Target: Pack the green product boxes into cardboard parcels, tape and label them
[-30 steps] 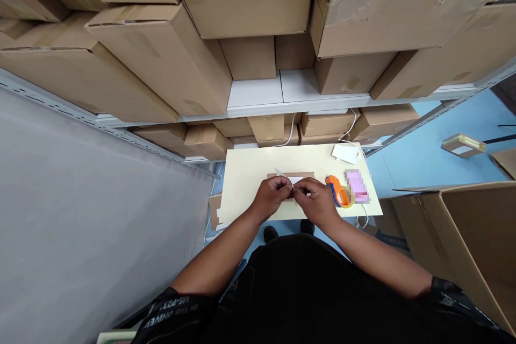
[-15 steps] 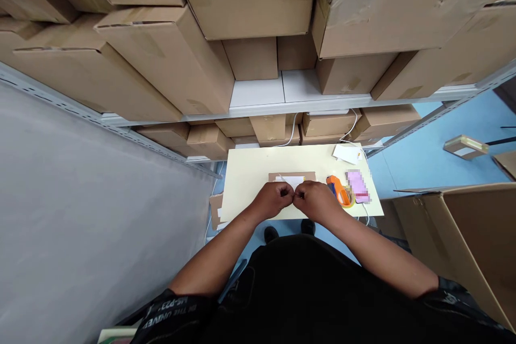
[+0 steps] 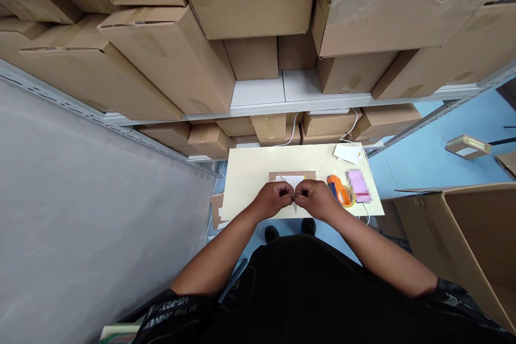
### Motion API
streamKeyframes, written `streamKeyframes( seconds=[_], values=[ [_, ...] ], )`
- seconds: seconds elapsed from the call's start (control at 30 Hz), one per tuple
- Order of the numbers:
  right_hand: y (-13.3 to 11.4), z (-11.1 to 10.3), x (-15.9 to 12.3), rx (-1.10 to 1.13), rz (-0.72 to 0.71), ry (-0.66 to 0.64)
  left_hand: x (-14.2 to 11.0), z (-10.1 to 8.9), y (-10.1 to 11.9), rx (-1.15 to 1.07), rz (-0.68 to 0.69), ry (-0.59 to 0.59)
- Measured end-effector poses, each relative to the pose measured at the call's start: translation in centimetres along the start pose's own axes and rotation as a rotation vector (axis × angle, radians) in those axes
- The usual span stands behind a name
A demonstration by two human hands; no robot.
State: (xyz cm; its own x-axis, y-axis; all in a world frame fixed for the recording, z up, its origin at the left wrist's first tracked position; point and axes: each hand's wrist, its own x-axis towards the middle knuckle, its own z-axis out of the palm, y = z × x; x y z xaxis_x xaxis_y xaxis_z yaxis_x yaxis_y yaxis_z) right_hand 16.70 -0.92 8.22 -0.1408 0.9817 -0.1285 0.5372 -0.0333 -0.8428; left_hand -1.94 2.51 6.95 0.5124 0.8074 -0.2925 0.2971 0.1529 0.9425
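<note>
My left hand [image 3: 274, 199] and my right hand [image 3: 313, 198] meet above the pale table [image 3: 250, 166], fingertips pinched together and touching or nearly so. Between them is a thin, pale, see-through sheet [image 3: 295, 208]; its tips stick out above and below my fingers, and the middle is covered. Under and beyond my hands lies a flat brown cardboard piece [image 3: 272, 176] bearing a white paper [image 3: 297, 178], both partly hidden. An orange tape dispenser [image 3: 335, 184] with a roll of tape rests just right of my right hand.
Beside the dispenser lies a pink, blurred-out rectangular object [image 3: 357, 184]. White papers [image 3: 346, 153] and a white cable are at the table's back right. Shelves [image 3: 262, 106] stacked with cardboard boxes [image 3: 250, 2] stand beyond. A large open box [image 3: 427, 226] is at right, a grey wall [image 3: 100, 199] at left.
My fingers have curled tighter, and my hands have dropped slightly toward me, uncovering more of the cardboard and paper. The thin sheet stays between them. The view has shifted a little.
</note>
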Motion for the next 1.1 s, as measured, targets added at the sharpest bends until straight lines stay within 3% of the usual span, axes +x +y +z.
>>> streamKeyframes(
  seconds=[0.13,0.27,0.57,0.73,0.97,1.1],
  values=[
    [0.4,0.1,-0.1,0.238,0.059,-0.011,-0.1,0.2,0.2,-0.182,-0.015,-0.026],
    [0.4,0.1,-0.4,0.283,0.067,-0.011,-0.2,0.2,0.2,-0.229,-0.016,-0.013],
    [-0.3,-0.8,-0.2,-0.203,-0.13,-0.05,-0.1,-0.3,-0.1,0.133,0.057,-0.017],
    [-1.1,-0.8,-0.2,-0.341,-0.119,-0.098,-0.3,-0.1,0.1,0.255,0.058,-0.029],
    [-0.5,-0.6,-0.3,-0.221,-0.057,-0.103,-0.7,0.2,0.1,0.282,0.075,-0.019],
    [0.1,-0.5,-0.3,-0.011,0.006,-0.082,-0.6,0.1,0.0,0.133,0.054,-0.011]
  ],
)
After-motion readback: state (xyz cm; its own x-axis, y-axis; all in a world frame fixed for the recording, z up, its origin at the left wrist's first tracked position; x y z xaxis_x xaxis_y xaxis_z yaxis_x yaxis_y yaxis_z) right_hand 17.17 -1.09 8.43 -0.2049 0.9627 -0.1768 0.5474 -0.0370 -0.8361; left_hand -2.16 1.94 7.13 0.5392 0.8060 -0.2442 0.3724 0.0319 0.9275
